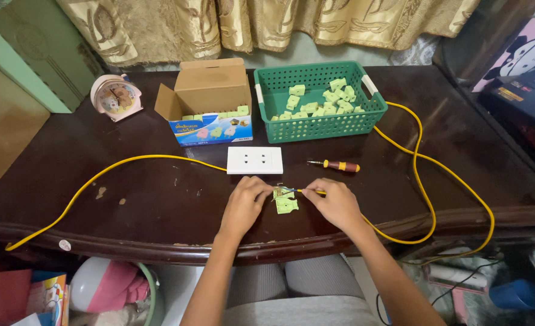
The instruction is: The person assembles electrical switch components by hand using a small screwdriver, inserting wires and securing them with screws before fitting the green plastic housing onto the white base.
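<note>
My left hand (pixel 244 202) pinches a small light-green socket part (pixel 285 200) that lies on the dark wooden table (pixel 152 199) near its front edge. My right hand (pixel 335 202) holds the end of a yellow cable (pixel 427 181) against that part, the bared tip meeting it between my fingers. Just behind my hands lies a white socket plate (pixel 254 160), and to its right a screwdriver (pixel 336 165) with a red and yellow handle.
A green plastic basket (pixel 319 124) holds several light-green parts. To its left an open cardboard box (pixel 210 102) holds more. A small pink clock (pixel 115 96) stands at the far left. The yellow cable loops across both sides of the table.
</note>
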